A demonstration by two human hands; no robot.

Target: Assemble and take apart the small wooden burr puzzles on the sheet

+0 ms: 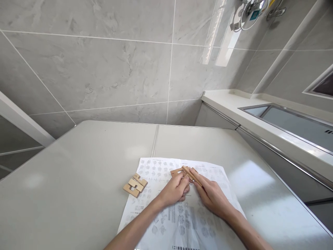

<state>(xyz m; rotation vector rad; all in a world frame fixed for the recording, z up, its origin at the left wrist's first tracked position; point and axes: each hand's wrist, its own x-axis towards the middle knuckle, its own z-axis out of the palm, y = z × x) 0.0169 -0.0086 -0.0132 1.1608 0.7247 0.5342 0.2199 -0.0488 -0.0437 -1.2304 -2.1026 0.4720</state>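
Note:
Over a printed sheet (182,218) my two hands meet around flat wooden puzzle pieces (176,171). My left hand (177,189) is closed, its fingers curled round the near side of the pieces. From the right, my right hand (209,192) grips a narrow wooden piece (187,170) that slants across the others. My fingers cover much of the wood, so how the pieces fit together is hidden. To the left, several notched wooden pieces (135,185) lie grouped, partly on the paper's left edge.
The pale table (78,180) has a seam (155,140) running away from me. Beyond it rises a grey tiled wall (117,69). A counter (221,100) with a sink (288,121) stands along the right.

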